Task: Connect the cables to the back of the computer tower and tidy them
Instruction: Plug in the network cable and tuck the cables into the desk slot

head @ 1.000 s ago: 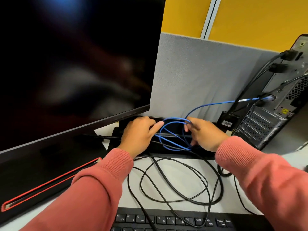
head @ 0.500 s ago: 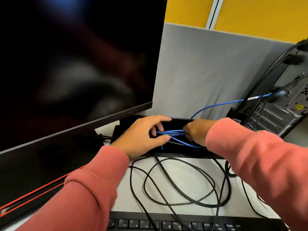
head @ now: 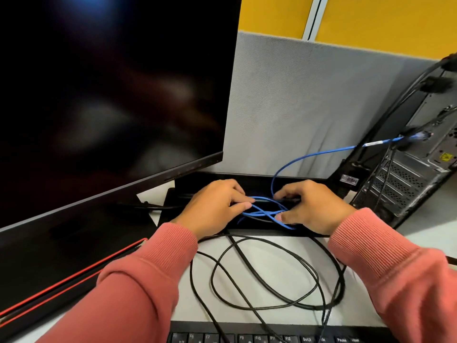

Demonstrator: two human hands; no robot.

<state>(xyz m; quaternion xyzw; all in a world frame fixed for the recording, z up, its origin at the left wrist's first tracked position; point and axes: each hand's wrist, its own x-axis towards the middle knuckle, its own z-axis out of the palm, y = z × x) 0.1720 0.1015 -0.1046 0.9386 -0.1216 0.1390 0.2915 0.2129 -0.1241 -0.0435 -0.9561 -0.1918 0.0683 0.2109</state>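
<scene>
Both hands, left hand (head: 212, 206) and right hand (head: 311, 206), pinch blue cable (head: 264, 212) loops, fingertips partly hidden.

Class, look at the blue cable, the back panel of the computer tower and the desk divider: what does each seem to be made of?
Blue cable: likely a smooth plastic jacket; it bends in soft loops with a slight sheen.
Back panel of the computer tower: probably bare sheet metal, grey, dull, with perforated vent slots.
Desk divider: seemingly grey fabric, matte with a fine weave.
</scene>
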